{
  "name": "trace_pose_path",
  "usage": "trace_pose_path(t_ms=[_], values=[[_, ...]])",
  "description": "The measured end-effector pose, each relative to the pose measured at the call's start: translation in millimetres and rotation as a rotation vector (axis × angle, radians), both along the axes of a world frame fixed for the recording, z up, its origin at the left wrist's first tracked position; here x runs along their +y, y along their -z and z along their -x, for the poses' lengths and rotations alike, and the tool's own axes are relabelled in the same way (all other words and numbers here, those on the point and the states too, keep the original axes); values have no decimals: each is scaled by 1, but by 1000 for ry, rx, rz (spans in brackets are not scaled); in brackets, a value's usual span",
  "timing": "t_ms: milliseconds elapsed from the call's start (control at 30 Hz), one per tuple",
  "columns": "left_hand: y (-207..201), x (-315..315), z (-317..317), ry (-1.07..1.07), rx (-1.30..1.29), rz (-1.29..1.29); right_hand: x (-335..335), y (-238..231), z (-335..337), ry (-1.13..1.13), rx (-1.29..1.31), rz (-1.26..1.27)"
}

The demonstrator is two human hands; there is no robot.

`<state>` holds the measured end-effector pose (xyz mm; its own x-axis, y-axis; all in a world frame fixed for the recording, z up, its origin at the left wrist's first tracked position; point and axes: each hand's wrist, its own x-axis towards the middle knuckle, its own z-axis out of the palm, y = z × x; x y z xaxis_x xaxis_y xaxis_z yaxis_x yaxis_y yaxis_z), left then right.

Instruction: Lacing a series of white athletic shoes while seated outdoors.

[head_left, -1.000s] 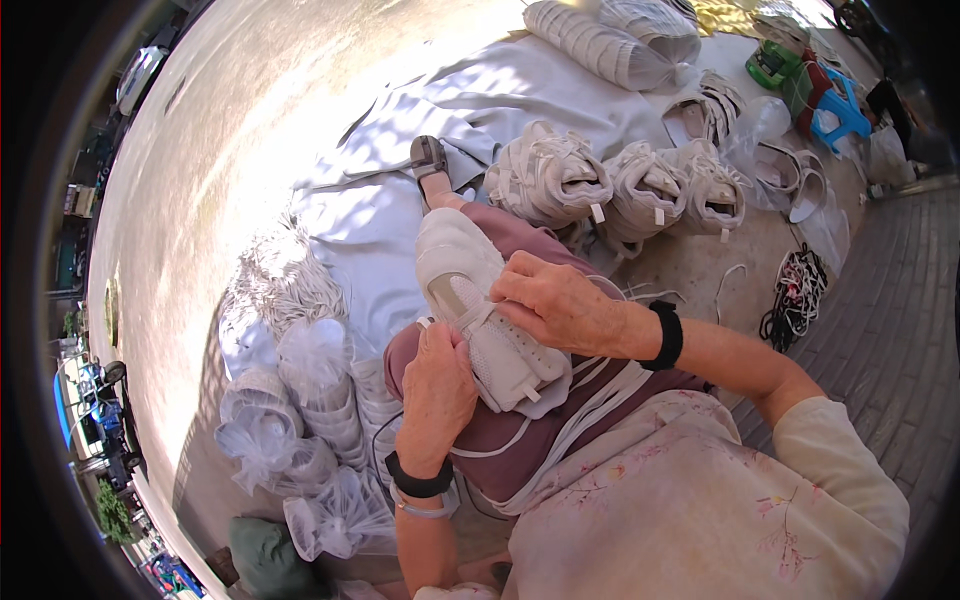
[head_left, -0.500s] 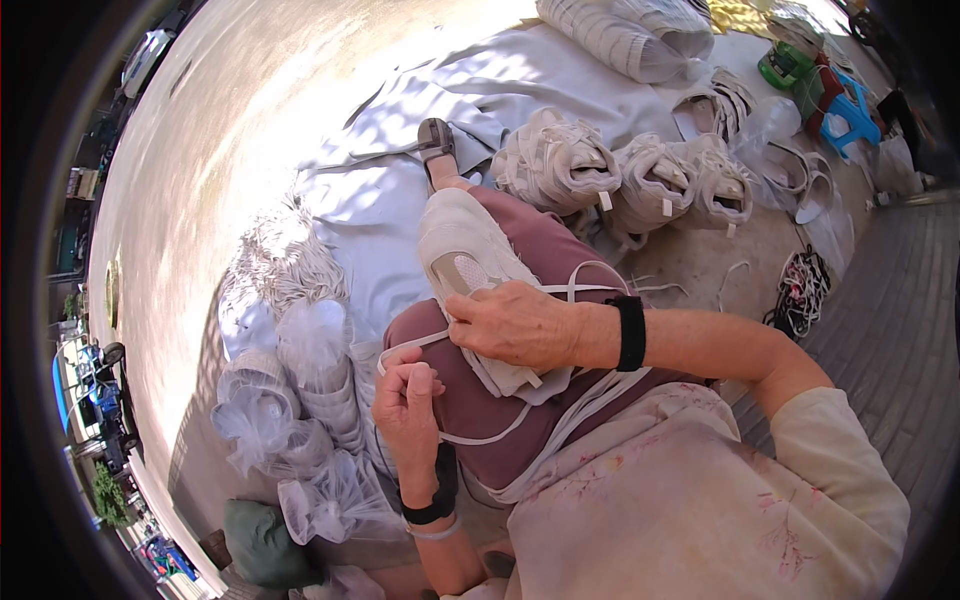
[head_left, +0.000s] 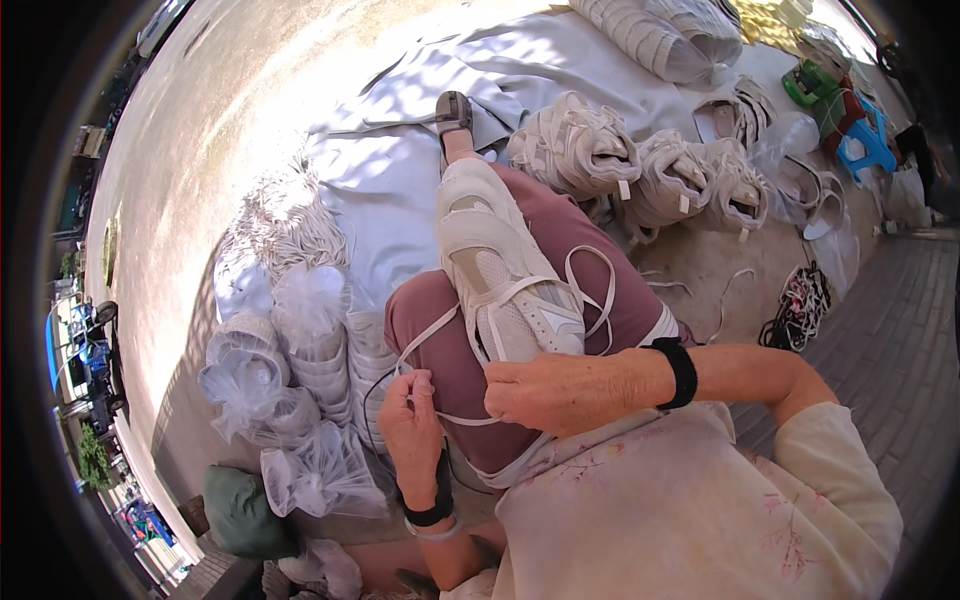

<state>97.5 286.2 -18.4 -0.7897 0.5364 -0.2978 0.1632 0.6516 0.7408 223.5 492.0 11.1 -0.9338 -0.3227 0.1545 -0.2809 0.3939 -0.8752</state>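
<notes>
A beige sneaker upper [head_left: 490,250] lies lengthwise over my thighs, with mesh panels and a pale lace [head_left: 530,285] crossing it and looping out to the right. Left of it, my left hand [head_left: 410,420] is closed, pinching a shoelace [head_left: 428,335] that runs down from the upper's left side. A stretch of lace also passes from this hand toward the right one. My right hand [head_left: 560,390] is closed at the upper's near end, its fingertips turned away, so what they pinch is hidden. More lace lies across my lap under my right wrist.
Stacked beige uppers [head_left: 580,150] stand ahead right on a pale sheet [head_left: 380,210]. A bundle of white laces [head_left: 300,220] and bagged stacks of uppers [head_left: 320,350] sit at left. At right are a tangle of dark and white cords [head_left: 800,305] and a blue stool [head_left: 868,145].
My right hand has come off the middle of the upper and moved nearer my body, uncovering the lace across it. My left hand stays nearly in place. The whole view has shifted slightly.
</notes>
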Motion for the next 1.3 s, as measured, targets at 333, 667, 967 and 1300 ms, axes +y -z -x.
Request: trace_pose_path(t_ms=[333,667,967,1300], values=[[2,-19,0,-183,-156,-29,14,68,17,222,282,-348],[2,54,-32,375,434,-103,-2,78,33,380,197,37],[9,60,-17,410,184,-113,7,77,43,442,243,16],[13,62,-5,508,212,-150,8,68,54,542,122,10]])
